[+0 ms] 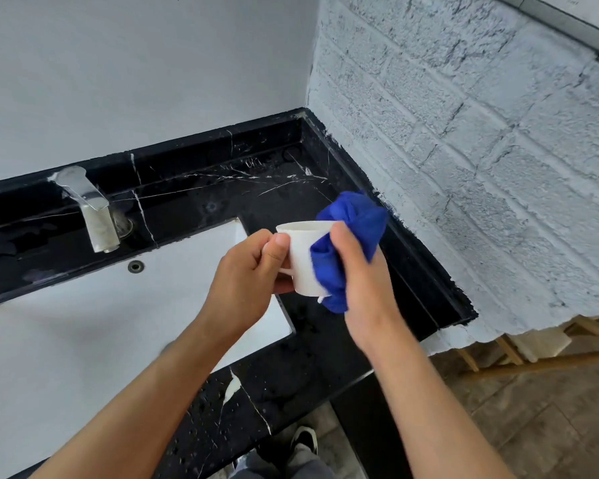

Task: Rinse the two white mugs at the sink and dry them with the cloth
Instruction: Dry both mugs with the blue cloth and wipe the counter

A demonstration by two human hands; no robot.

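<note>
A white mug [301,257] is held upright in the air above the black counter, just right of the sink. My left hand [248,274] grips its handle, thumb on top. My right hand [358,274] holds a bunched blue cloth [355,219] pressed against the mug's right side, and the cloth reaches over the rim. Only one mug is in view.
A white rectangular sink [83,326] lies at the left with a chrome faucet [94,212] behind it. The black marble counter [242,188] runs to a white brick wall [464,150] on the right. Its front edge drops to a wooden floor with wooden furniture legs [505,350].
</note>
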